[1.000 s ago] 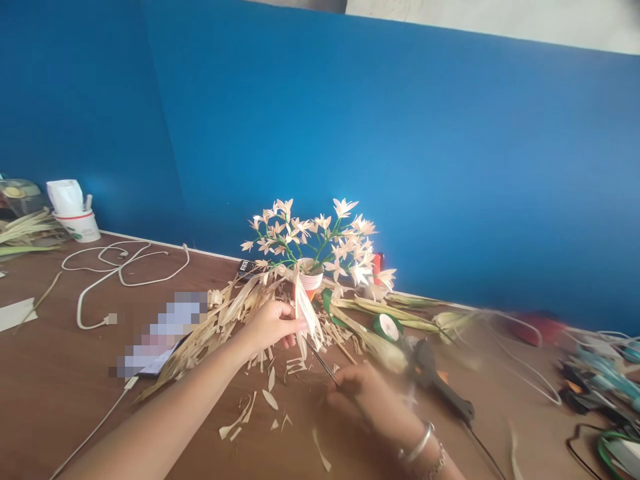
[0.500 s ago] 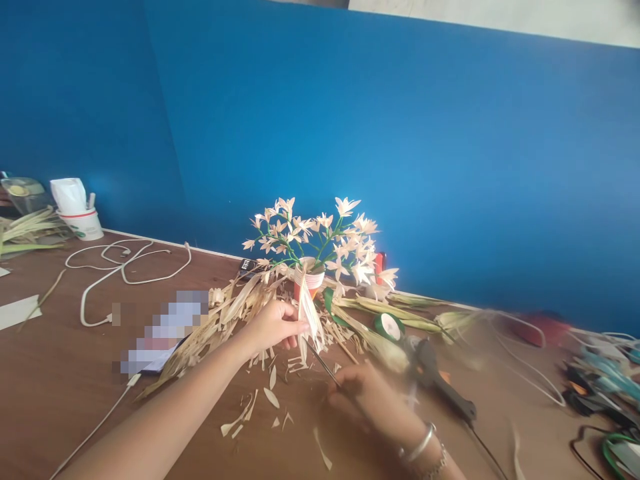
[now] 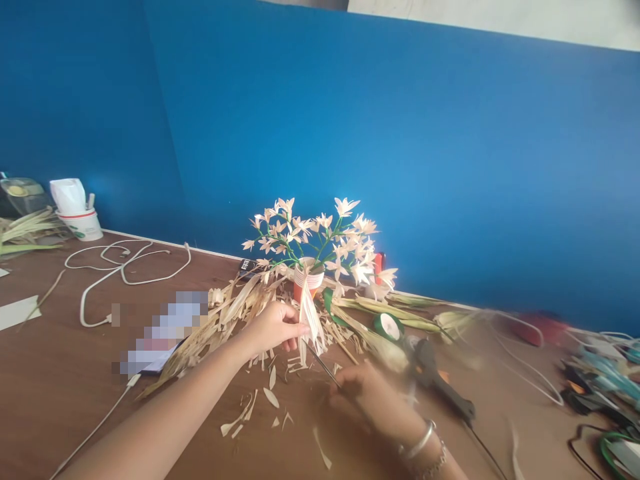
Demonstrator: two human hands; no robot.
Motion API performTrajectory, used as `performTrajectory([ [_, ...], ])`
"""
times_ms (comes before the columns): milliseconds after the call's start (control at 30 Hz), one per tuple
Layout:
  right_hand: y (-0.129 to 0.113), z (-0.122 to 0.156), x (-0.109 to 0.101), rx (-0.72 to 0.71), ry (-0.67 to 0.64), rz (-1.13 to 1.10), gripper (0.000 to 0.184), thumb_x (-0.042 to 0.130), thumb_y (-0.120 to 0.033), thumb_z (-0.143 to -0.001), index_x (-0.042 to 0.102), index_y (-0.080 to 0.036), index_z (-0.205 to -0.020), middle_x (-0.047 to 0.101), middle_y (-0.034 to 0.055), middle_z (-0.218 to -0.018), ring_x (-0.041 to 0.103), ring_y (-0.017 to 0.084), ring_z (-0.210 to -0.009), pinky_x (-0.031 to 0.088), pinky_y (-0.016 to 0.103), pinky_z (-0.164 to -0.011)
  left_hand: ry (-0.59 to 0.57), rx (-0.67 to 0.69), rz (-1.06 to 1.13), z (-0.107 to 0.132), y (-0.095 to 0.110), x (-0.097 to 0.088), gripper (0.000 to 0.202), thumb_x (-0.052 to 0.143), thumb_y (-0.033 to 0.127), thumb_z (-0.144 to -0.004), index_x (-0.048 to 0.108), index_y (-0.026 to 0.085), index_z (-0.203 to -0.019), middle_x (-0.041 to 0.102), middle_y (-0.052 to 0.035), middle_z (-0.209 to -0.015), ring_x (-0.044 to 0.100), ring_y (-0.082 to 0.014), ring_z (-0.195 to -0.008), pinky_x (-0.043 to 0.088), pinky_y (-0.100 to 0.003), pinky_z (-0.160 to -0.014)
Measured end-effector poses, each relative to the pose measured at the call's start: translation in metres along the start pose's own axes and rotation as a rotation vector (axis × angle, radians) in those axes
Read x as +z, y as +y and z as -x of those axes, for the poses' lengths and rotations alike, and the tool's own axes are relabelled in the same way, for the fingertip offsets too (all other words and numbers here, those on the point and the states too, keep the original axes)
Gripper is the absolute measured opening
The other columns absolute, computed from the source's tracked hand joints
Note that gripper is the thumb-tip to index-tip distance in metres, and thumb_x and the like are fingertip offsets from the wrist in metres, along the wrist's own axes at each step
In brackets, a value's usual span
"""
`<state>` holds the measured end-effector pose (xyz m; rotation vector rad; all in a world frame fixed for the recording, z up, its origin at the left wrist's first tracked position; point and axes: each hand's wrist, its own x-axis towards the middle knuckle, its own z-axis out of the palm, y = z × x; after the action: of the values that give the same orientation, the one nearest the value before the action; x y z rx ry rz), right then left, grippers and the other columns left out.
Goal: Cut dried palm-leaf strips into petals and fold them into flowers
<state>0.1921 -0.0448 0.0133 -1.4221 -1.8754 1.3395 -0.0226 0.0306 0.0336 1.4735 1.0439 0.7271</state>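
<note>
From where I stand, the person's left hand [image 3: 281,328] is closed in a pinch, thumb against fingers, on a pale strip of dried husk [image 3: 312,325] held up over the middle of the brown wood-grained surface [image 3: 280,453]. The right hand [image 3: 363,399], rather blurred, is curled around a slim dark metal tool [image 3: 324,365] that slants up to the left; its tip ends by the lower part of the strip, and I cannot tell whether the two touch. A silver bangle [image 3: 421,441] sits on the right wrist. Directly behind the strip stands an upright orange-and-white paper cup [image 3: 309,283], out of which green stems spread wide, carrying cream star-shaped flowers [image 3: 345,207]. A loose heap of dried husks [image 3: 240,303] lies to the left of the cup, and small cut scraps [image 3: 271,398] are scattered nearer the person. To the right rest a roll of green tape [image 3: 387,327] and, just beyond it, a dark glue gun [image 3: 443,387] with its cord trailing toward the near edge. Over on the left, a white cable [image 3: 103,283] loops across the surface near a phone [image 3: 160,360], whose screen is blocked out. A blue partition [image 3: 350,127] rises behind everything.
</note>
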Motion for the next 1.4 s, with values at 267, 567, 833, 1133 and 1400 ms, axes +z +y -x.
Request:
performTrajectory([
  [267, 0.004, -0.001, 0.002, 0.060, -0.007, -0.055, 0.020, 0.063, -0.034, -0.072, 0.066, -0.015, -0.068, 0.052, -0.0051, -0.042, 0.038, 0.006, -0.033, 0.027, 0.017, -0.032, -0.029, -0.054, -0.024, 0.000, -0.002, -0.001, 0.026, 0.069, 0.042, -0.065, 0.064, 0.017, -0.060, 0.061, 0.0001, -0.049, 0.059, -0.0160, -0.048, 0.043, -0.024, -0.044],
  [567, 0.007, 0.000, 0.000, 0.026, -0.065, -0.091, 0.021, 0.064, -0.037, -0.071, 0.067, -0.016, -0.073, 0.055, -0.0041, -0.046, 0.046, 0.008, -0.039, 0.035, 0.019, -0.038, 0.122, 0.043, -0.119, 0.000, 0.000, -0.001, 0.025, 0.064, 0.041, -0.070, 0.063, 0.018, -0.060, 0.061, 0.0002, -0.047, 0.056, -0.0150, -0.044, 0.040, -0.025, -0.046],
  [833, 0.011, -0.004, 0.002, -0.046, -0.027, -0.044, 0.019, 0.066, -0.035, -0.069, 0.069, -0.017, -0.070, 0.057, -0.0030, -0.045, 0.053, 0.011, -0.046, 0.040, 0.021, -0.045, 0.120, 0.012, -0.126, 0.002, 0.003, 0.004, 0.027, 0.063, 0.042, -0.071, 0.061, 0.018, -0.060, 0.062, -0.0001, -0.049, 0.054, -0.0137, -0.044, 0.040, -0.023, -0.045],
  [1133, 0.013, -0.003, 0.003, -0.061, 0.022, -0.125, 0.020, 0.067, -0.037, -0.067, 0.069, -0.017, -0.068, 0.056, -0.0031, -0.044, 0.052, 0.012, -0.044, 0.040, 0.021, -0.044, 0.217, 0.065, -0.073, -0.004, -0.009, 0.006, 0.022, 0.061, 0.038, -0.074, 0.065, 0.018, -0.069, 0.061, 0.0006, -0.049, 0.052, -0.0122, -0.041, 0.038, -0.022, -0.042],
  [1400, 0.014, -0.001, 0.005, -0.020, 0.046, -0.197, 0.020, 0.070, -0.037, -0.067, 0.068, -0.017, -0.069, 0.056, -0.0031, -0.047, 0.050, 0.011, -0.042, 0.037, 0.020, -0.041, 0.251, 0.087, 0.084, -0.005, -0.007, 0.007, 0.017, 0.067, 0.032, -0.069, 0.069, 0.017, -0.074, 0.063, -0.0025, -0.052, 0.054, -0.0151, -0.044, 0.039, -0.024, -0.040],
])
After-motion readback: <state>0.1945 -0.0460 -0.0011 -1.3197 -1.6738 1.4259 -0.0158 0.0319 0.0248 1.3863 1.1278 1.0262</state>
